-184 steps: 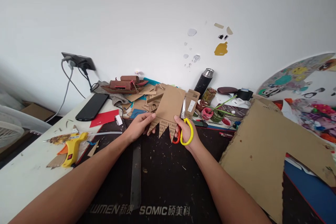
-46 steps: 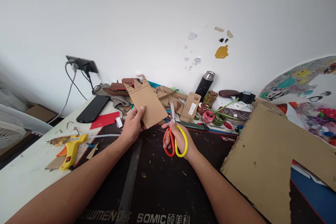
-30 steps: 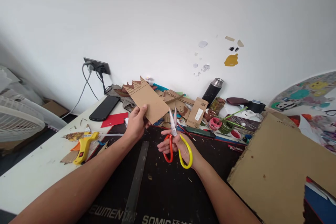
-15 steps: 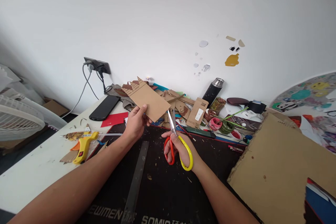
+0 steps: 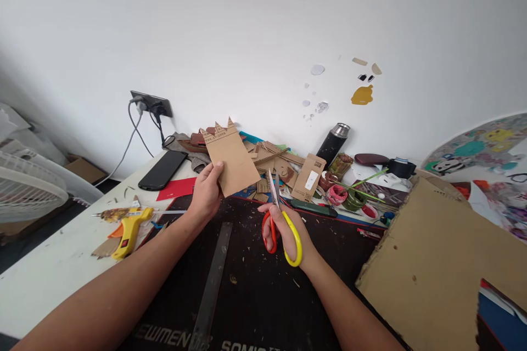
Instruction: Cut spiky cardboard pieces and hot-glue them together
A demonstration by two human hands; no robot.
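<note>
Pinched in my left hand [image 5: 209, 189] is a flat piece of brown cardboard [image 5: 233, 162], its top edge cut into pointed teeth and printed with dark text. My right hand [image 5: 288, 230] grips a pair of scissors [image 5: 293, 241] with one red and one yellow handle. The scissor blades point up and stand slightly apart, to the right of the cardboard and not touching it. Beneath both hands a metal ruler [image 5: 213, 279] lies on the black mat [image 5: 263, 296].
Cardboard scraps [image 5: 284, 167], a black thermos [image 5: 332, 142] and paint pots [image 5: 337, 194] line the wall. At left are a yellow glue gun [image 5: 130, 230], a phone [image 5: 162, 170] and a fan [image 5: 33, 181]. A large cardboard sheet [image 5: 436, 252] covers the right side.
The cardboard has turned more upright and moved away from the scissors, its lower corner shifting left. The scissors have moved slightly right, with their blades still apart.
</note>
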